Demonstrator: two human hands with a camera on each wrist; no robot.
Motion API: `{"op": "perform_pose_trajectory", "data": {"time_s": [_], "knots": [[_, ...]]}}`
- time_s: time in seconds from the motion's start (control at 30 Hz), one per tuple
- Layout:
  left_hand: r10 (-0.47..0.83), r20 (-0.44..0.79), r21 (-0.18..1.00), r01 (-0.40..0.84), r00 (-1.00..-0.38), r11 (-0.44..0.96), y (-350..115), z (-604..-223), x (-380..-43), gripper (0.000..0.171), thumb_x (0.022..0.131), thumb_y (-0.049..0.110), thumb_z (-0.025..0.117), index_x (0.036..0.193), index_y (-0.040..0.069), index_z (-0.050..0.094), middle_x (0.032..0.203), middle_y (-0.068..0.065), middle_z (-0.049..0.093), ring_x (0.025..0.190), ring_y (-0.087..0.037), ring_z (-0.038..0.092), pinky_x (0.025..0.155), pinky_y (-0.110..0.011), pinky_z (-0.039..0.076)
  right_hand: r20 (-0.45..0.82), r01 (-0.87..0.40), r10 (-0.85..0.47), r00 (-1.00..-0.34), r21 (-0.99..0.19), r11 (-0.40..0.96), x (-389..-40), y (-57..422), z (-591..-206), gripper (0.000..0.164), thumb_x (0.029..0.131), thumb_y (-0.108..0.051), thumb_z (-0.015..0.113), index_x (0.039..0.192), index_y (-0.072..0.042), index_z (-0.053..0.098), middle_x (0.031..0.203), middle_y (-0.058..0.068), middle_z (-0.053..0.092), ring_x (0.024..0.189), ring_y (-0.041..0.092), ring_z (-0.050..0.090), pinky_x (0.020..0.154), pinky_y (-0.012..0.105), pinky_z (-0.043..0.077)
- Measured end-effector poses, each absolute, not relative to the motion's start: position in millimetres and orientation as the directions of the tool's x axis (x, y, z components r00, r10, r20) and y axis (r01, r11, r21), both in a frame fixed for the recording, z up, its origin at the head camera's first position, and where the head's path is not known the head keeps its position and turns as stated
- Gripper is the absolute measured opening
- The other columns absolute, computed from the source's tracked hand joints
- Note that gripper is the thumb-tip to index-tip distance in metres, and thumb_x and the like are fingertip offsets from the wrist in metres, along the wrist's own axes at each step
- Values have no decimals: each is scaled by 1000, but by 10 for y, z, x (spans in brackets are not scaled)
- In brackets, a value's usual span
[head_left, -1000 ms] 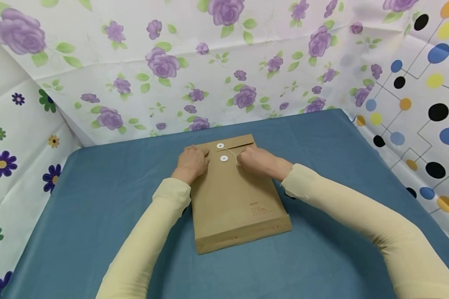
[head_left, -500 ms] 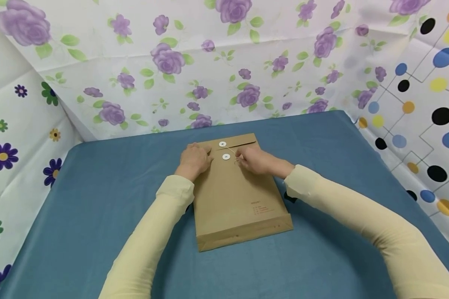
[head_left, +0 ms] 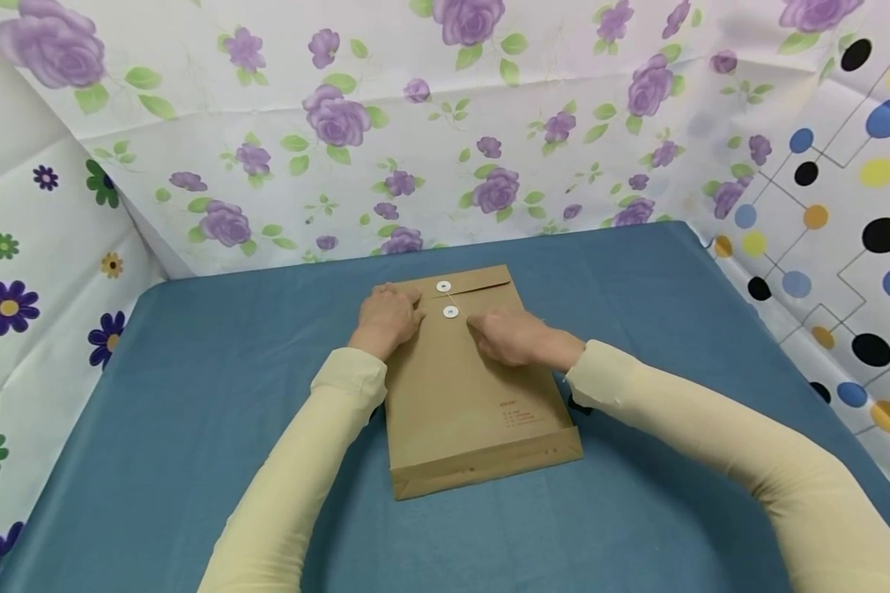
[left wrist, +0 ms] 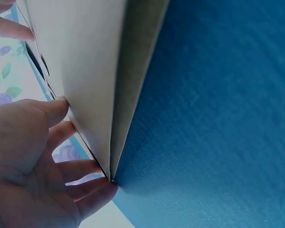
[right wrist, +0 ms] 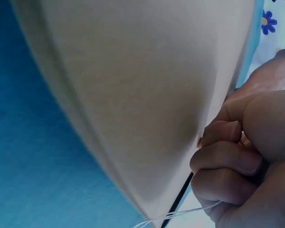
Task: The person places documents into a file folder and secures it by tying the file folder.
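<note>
A brown paper document envelope (head_left: 452,387) lies flat, its flap folded down at the far end. Two white button discs sit on it, one on the flap (head_left: 443,286) and one just below (head_left: 450,312). A thin white string (right wrist: 180,211) runs out of my right hand (head_left: 510,333), whose fingers are curled around it in the right wrist view. This hand is over the envelope, just right of the lower disc. My left hand (head_left: 387,319) rests on the envelope's upper left edge, fingers fairly straight and thumb on its face in the left wrist view.
A blue cloth (head_left: 252,371) covers the table under the envelope. Behind it rises a white sheet with purple flowers (head_left: 341,115). A dotted sheet (head_left: 860,247) hangs on the right, and a sheet with daisies (head_left: 15,371) on the left.
My right hand has pulled the string from the flap disc down past the lower one, shifting slightly nearer to me. My left hand stays at the envelope's edge. The view has tilted a little.
</note>
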State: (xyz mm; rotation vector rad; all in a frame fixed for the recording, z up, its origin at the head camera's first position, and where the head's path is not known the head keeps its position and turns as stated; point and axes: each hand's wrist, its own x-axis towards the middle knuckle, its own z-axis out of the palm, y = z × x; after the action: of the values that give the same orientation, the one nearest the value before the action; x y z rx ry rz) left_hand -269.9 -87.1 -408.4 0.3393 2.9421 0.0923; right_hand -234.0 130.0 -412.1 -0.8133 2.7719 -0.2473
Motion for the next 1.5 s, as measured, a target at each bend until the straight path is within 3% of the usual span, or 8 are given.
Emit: {"op": "perform_pose_trajectory", "data": {"time_s": [0.2,0.37,0.57,0.73,0.93,1.1,1.33,1.5], "knots": [[233,-172,84,222,-957,972,-879,-4079,-2691,51,109,39,48,157,22,46,157,-28,39,144,-46,36,109,-58,41,-207,-541,-577,-790,-208,815,-2354,1189,-4081,19,101,-11,54,114,-4,65,81,8,60,69,20,58,63,34,48],[231,-180,77,221,-956,972,-875,-4078,-2688,52,109,40,48,158,22,45,157,-27,40,145,-45,36,108,-57,42,-222,-526,-613,-759,-345,777,-2385,1115,-4056,9,100,-11,55,96,-6,62,71,4,51,60,15,49,58,29,40],[236,-163,77,226,-958,971,-842,-4082,-2684,50,109,40,47,156,23,48,152,-27,46,141,-44,40,105,-56,44,-185,-491,-633,-751,-483,725,-2407,1075,-4037,18,98,-5,53,96,0,70,85,9,66,63,14,49,63,29,42],[236,-170,59,229,-957,972,-825,-4074,-2687,50,109,39,47,157,23,46,155,-28,42,143,-44,39,106,-56,44,-169,-513,-645,-745,-472,717,-2372,1149,-4060,11,97,-2,54,88,-6,60,69,1,44,55,12,36,58,27,32],[229,-162,47,224,-960,973,-844,-4095,-2701,51,109,39,48,157,24,46,154,-28,43,142,-44,40,107,-55,43,-114,-460,-638,-761,-598,656,-2391,1132,-4057,28,94,2,49,69,-10,47,65,-1,32,56,12,26,59,29,27],[239,-167,49,234,-957,971,-861,-4116,-2693,51,109,41,47,158,25,44,153,-28,43,142,-43,40,106,-55,44,-131,-493,-633,-763,-516,700,-2428,985,-4043,24,97,-1,53,97,-2,77,89,6,67,67,10,45,69,28,41],[235,-190,74,225,-953,971,-914,-4109,-2679,52,111,39,43,160,25,39,160,-25,35,147,-43,32,112,-56,36,-87,-645,-761,-643,-476,599,-2769,785,-4053,23,99,3,52,101,5,76,100,16,74,75,14,58,78,31,52],[232,-218,118,210,-948,971,-964,-4094,-2654,53,111,40,39,162,26,35,166,-22,26,152,-41,23,116,-57,29,-137,-558,-734,-665,-562,611,-3082,725,-4039,25,105,-2,53,114,4,75,108,16,75,73,16,58,75,31,49]]}}
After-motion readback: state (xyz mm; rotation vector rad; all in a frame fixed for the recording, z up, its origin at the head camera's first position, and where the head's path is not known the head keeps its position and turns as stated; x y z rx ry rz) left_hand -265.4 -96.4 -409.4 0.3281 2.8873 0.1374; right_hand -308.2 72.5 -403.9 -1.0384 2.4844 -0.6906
